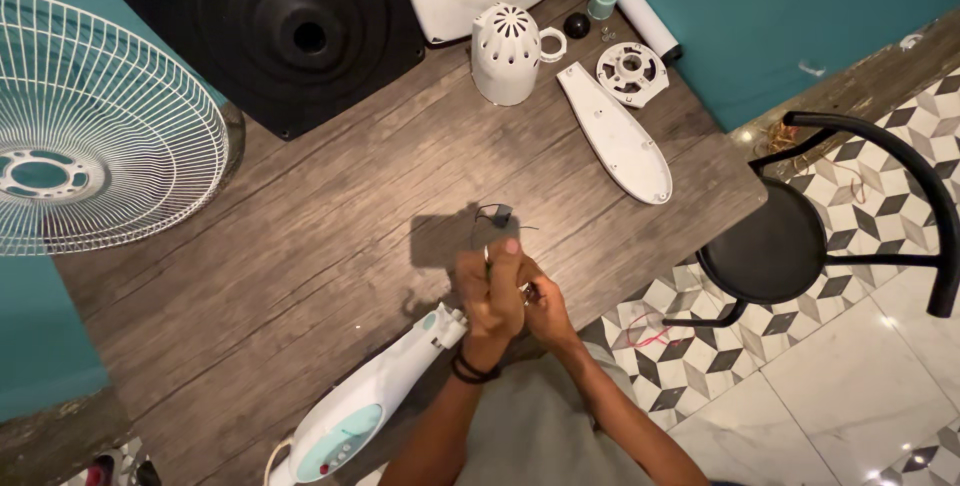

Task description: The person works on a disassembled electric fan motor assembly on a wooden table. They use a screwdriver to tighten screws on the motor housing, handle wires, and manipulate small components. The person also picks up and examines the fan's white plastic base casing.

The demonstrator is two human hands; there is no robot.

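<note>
Your left hand (490, 291) was closed around a thin dark wire (487, 231), your right hand (545, 308) pressed beside it, fingers curled, above the brown wooden worktop (300, 246).

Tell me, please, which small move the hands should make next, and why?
Probably lower the small black part onto the table near the white fan neck. Both the left hand and right hand grip its thin wires in mid-air, close together, so resting it should steady the work.
</note>
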